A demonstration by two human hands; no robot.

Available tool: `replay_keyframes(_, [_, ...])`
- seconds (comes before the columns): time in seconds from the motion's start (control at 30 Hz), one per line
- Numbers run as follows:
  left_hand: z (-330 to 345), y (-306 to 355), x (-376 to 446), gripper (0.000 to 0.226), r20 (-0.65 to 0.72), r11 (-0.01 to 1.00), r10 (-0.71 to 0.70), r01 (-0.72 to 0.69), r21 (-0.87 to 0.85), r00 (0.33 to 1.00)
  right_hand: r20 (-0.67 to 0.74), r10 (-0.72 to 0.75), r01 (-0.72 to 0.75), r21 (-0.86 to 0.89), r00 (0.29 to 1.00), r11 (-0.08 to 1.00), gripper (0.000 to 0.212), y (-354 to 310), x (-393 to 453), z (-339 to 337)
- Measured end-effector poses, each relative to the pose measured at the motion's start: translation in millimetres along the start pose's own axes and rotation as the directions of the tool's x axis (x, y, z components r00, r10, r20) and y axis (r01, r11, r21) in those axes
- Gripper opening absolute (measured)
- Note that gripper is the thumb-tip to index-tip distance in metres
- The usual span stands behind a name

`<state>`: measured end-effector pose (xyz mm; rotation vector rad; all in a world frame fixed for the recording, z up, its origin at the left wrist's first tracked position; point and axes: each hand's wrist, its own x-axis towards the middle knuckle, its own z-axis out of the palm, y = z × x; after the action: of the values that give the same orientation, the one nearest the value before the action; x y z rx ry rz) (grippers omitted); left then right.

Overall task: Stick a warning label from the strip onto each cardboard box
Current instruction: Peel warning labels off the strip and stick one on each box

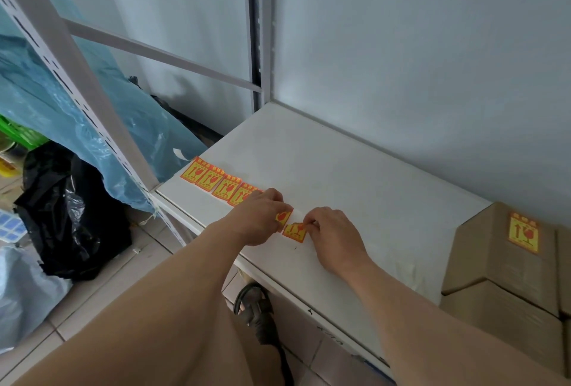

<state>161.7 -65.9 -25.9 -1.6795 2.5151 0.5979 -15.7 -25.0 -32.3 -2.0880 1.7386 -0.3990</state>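
A strip of yellow-and-red warning labels lies along the front left edge of the white shelf. My left hand presses down on the strip's right end, fingers covering part of it. Just to its right, my right hand pinches the corner of one label, which is partly lifted from the white backing. At the right edge stands a stack of cardboard boxes. The upper box carries a stuck warning label on its top face.
A white slotted rack upright rises at the left. Blue plastic sheeting and black bags sit on the tiled floor left of the shelf. A dark cable hangs under the shelf's front edge. A grey wall backs the shelf.
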Motion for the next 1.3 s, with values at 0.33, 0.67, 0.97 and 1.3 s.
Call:
replay_keyframes(0.33, [-7.6,9.8,-6.8,0.045,0.032,0.995,0.009,-0.012,0.103,0.999,-0.002,0.045,-0.044,0.126,0.999,0.991,0.015,12.3,-18.7,-39.4])
replay_keyframes(0.67, [-40.5,108.4,-24.5,0.047,-0.157,0.859,0.426,-0.345,0.378,0.891,0.089,-0.014,0.032,-0.201,0.996,0.979,0.016,48.1,-67.8,-135.9])
replay_keyframes(0.97, [-52.5,247.5,-0.2,0.049,-0.105,0.719,0.630,-0.527,0.452,0.769,-0.055,0.208,-0.214,-0.118,0.976,0.970,0.016,125.4,-158.5,-233.9])
replay_keyframes(1.3, [-33.4,407.2,18.7,0.043,-0.022,0.570,0.768,-0.668,0.479,0.640,-0.278,0.418,-0.408,0.096,0.865,0.908,0.010,227.1,-263.2,-289.2])
